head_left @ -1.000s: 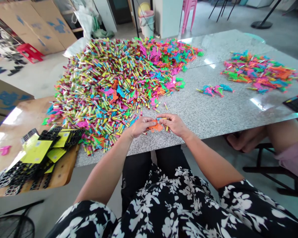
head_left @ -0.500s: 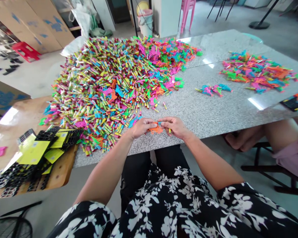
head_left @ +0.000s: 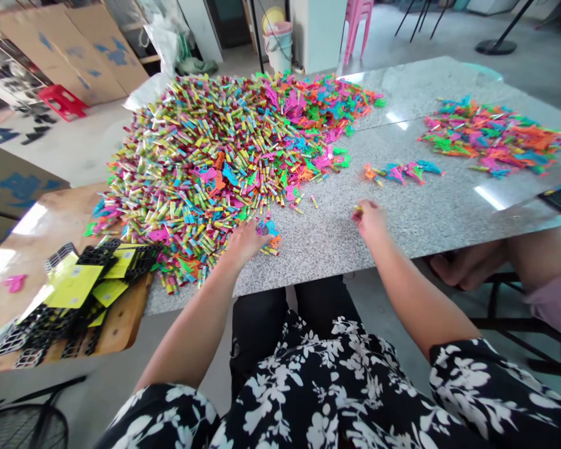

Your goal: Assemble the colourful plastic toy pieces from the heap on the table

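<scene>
I saw a grey speckled stone table (head_left: 402,206) carrying a huge heap of coloured tubes (head_left: 206,162) across its far left. A smaller pile of plastic pieces (head_left: 490,134) lay far right, with a little cluster (head_left: 402,171) between them. A wooden table (head_left: 42,224) at left bore black grid trays (head_left: 75,293).

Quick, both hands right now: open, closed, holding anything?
Left hand: spread open on the edge of the big pile, gripping nothing visible.
Right hand: loosely closed, small yellow piece at fingertips.
</scene>
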Action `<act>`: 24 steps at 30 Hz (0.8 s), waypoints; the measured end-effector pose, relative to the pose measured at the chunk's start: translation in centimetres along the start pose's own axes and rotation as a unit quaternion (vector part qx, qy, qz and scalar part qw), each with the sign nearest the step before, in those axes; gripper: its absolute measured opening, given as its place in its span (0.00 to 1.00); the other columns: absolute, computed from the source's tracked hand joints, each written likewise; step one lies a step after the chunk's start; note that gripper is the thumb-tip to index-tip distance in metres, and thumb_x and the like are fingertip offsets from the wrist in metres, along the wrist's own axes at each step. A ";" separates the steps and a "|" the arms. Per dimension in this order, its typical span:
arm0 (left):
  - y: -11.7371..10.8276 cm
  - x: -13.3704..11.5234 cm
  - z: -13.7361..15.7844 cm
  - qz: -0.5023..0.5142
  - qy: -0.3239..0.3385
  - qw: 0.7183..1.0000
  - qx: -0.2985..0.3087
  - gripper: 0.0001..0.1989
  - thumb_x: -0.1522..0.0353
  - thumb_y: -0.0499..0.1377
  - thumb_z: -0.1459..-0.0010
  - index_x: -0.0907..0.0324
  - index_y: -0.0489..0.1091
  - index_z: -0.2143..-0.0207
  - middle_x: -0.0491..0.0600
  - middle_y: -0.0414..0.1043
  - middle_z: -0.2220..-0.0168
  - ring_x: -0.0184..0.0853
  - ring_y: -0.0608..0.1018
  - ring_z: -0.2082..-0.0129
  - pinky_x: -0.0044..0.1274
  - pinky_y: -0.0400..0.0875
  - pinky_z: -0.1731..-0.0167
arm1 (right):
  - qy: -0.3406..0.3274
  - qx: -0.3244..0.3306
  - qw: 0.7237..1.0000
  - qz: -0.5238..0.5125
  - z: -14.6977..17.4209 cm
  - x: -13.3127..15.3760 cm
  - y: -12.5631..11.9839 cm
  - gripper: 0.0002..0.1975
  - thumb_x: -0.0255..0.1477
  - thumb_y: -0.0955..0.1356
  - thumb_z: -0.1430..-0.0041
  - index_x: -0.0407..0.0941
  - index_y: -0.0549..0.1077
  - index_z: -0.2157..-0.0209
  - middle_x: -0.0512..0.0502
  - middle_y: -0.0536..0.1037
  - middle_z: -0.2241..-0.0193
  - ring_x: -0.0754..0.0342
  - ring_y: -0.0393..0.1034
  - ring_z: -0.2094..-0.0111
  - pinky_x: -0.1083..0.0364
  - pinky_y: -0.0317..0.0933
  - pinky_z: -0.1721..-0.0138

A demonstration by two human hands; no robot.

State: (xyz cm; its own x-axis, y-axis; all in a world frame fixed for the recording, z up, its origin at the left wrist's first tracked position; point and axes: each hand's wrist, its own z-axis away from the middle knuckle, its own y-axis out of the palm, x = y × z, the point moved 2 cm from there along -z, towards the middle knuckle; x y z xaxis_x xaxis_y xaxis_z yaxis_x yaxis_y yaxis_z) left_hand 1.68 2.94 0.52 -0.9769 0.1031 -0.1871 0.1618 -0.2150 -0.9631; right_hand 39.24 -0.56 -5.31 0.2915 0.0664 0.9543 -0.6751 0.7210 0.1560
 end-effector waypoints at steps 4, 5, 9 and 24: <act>0.8 -0.2 0.3 -0.014 0.040 0.999 -0.032 0.32 0.49 0.68 0.39 0.56 0.73 0.39 0.63 0.75 0.41 0.57 0.76 0.39 0.40 0.72 0.42 | -0.251 0.176 0.894 0.328 4.4 -2.3 2.0 0.12 0.38 0.69 0.31 0.44 0.81 0.61 0.39 0.82 0.63 0.45 0.77 0.59 0.47 0.71 0.52; 1.0 -0.2 0.3 -0.004 0.057 0.997 -0.045 0.33 0.51 0.69 0.39 0.56 0.72 0.37 0.64 0.73 0.39 0.58 0.74 0.37 0.41 0.71 0.41 | -0.302 0.217 0.846 0.383 5.4 -2.7 2.3 0.13 0.37 0.68 0.29 0.43 0.82 0.58 0.36 0.82 0.58 0.42 0.76 0.54 0.45 0.70 0.48; 1.4 0.4 -0.4 0.048 0.140 0.988 -0.042 0.32 0.57 0.70 0.40 0.55 0.72 0.36 0.62 0.74 0.38 0.56 0.74 0.37 0.41 0.67 0.38 | -0.374 0.295 0.703 0.528 7.5 -2.9 2.0 0.16 0.36 0.67 0.28 0.42 0.83 0.50 0.32 0.79 0.48 0.38 0.72 0.47 0.42 0.65 0.42; 1.2 -2.3 -0.6 0.251 0.207 0.945 -0.041 0.14 0.68 0.65 0.42 0.56 0.72 0.53 0.49 0.77 0.61 0.39 0.79 0.59 0.32 0.73 0.50 | 0.010 0.327 0.943 0.061 10.7 -1.7 3.7 0.16 0.41 0.73 0.41 0.50 0.64 0.64 0.55 0.74 0.77 0.55 0.65 0.80 0.55 0.64 0.78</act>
State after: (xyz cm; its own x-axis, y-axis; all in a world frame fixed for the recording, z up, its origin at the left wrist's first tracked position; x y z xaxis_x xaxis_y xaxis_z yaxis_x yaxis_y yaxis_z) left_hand 4.16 3.02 -0.31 -0.6388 0.3824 -0.6676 0.6173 -0.2630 -0.7414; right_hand 28.99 -5.39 -3.58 0.1934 0.1381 0.9714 -0.9759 0.1291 0.1759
